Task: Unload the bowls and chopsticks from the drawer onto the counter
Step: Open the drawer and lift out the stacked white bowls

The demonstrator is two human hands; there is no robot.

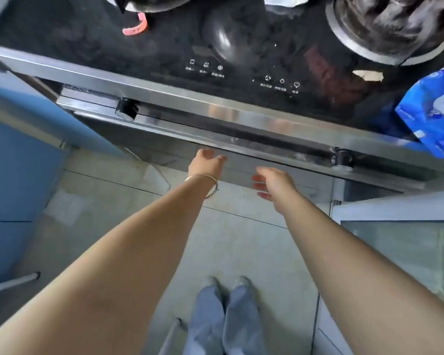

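I look down at a stove unit with a dark drawer front (280, 175) below its steel front edge; the drawer is closed, so no bowls or chopsticks show. My left hand (207, 163), with a thin bangle on the wrist, reaches to the drawer's upper edge, fingers spread and empty. A little lower and to the right, my right hand (273, 181) hovers in front of the drawer, fingers apart, holding nothing.
The black glass cooktop (164, 47) carries a dark pot lid (226, 39), a wok (390, 26) at the back right and a pink clip (136, 28). A blue packet (431, 111) lies at the right edge. Two knobs (125, 111) flank the steel front. Blue cabinets stand left; tiled floor lies below.
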